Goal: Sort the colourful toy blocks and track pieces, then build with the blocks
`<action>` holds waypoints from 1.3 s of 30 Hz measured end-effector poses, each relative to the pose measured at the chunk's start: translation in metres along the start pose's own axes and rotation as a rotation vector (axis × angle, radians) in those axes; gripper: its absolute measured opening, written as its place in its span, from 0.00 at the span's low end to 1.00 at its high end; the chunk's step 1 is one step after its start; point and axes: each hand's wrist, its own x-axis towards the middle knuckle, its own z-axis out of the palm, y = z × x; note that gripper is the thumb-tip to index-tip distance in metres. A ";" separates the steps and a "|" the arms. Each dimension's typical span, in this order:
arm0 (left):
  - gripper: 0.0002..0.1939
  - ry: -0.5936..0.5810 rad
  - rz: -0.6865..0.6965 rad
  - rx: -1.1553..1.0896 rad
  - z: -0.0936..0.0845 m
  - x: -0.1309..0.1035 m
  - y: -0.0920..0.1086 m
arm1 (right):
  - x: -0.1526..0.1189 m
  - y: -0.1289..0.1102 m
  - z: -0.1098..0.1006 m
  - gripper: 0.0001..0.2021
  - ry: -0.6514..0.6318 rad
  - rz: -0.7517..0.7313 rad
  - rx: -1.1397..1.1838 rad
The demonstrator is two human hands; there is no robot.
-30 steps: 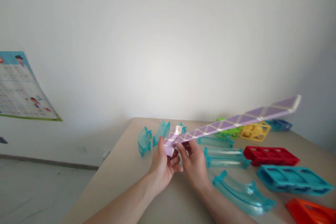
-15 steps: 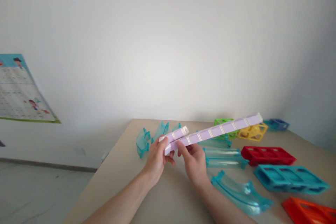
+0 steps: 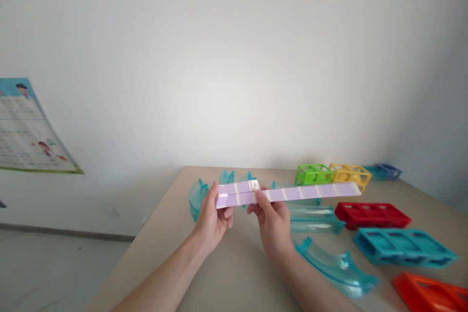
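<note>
A long lilac segmented strip (image 3: 307,192) with pale bands is held nearly level above the table. Along its left end, on the upper side, lies a short lilac strip (image 3: 241,187), their edges together. My left hand (image 3: 212,219) is closed around the left ends of both strips, thumb on top. My right hand (image 3: 274,222) pinches the long strip just past the short one's right end, its thumb on the upper face and fingers underneath. Clear teal track pieces (image 3: 314,218) lie on the table behind and beside my right hand.
On the right of the beige table (image 3: 234,278) are a red frame block (image 3: 373,215), a teal one (image 3: 405,247) and an orange one (image 3: 431,295). Green (image 3: 313,174) and yellow (image 3: 349,175) blocks stand at the back. A curved teal track (image 3: 338,268) lies beside my right forearm.
The long strip's right end has come down, from slanted to nearly level. The short strip has turned with it and now lies flush along it. Both hands keep their hold.
</note>
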 end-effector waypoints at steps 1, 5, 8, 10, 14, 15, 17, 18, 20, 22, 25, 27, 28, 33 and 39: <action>0.18 -0.031 0.004 -0.054 -0.001 0.000 0.002 | 0.001 -0.003 0.002 0.12 0.014 0.015 0.039; 0.16 -0.248 0.035 -0.136 -0.001 -0.004 0.008 | 0.001 -0.008 0.007 0.14 0.069 0.108 0.115; 0.21 -0.311 0.077 -0.125 0.001 -0.007 0.009 | 0.000 -0.008 0.008 0.14 0.105 0.149 0.136; 0.24 -0.318 0.100 -0.112 0.001 -0.007 0.008 | -0.002 -0.008 0.008 0.15 0.130 0.178 0.126; 0.20 -0.278 0.118 -0.133 0.000 -0.004 0.006 | -0.007 -0.005 0.008 0.18 0.139 0.196 0.073; 0.17 -0.253 0.116 -0.159 -0.001 -0.003 0.006 | -0.008 -0.003 0.008 0.19 0.117 0.184 0.056; 0.13 -0.183 0.109 -0.228 -0.003 -0.001 0.008 | -0.012 0.001 0.005 0.20 0.039 0.151 0.000; 0.11 -0.142 0.107 -0.263 -0.004 0.000 0.009 | -0.014 0.003 0.003 0.21 -0.012 0.135 -0.049; 0.10 -0.070 0.105 -0.312 -0.005 0.003 0.011 | -0.018 0.005 0.000 0.20 -0.125 0.105 -0.199; 0.14 -0.020 0.093 -0.327 -0.006 0.006 0.013 | -0.022 0.003 -0.002 0.16 -0.199 0.035 -0.354; 0.19 0.041 0.078 -0.302 -0.006 0.009 0.012 | -0.027 -0.006 0.001 0.12 -0.188 -0.148 -0.519; 0.16 0.042 0.074 -0.262 -0.004 0.007 0.010 | -0.030 -0.010 0.005 0.11 -0.138 -0.265 -0.609; 0.14 0.010 0.062 -0.235 -0.003 0.005 0.008 | -0.032 -0.011 0.007 0.12 -0.114 -0.314 -0.638; 0.18 -0.261 -0.064 -0.116 -0.001 -0.009 0.002 | -0.036 -0.005 0.010 0.13 -0.070 -0.373 -0.657; 0.21 -0.331 -0.074 -0.091 -0.007 -0.009 0.004 | -0.039 -0.006 0.012 0.13 -0.014 -0.338 -0.645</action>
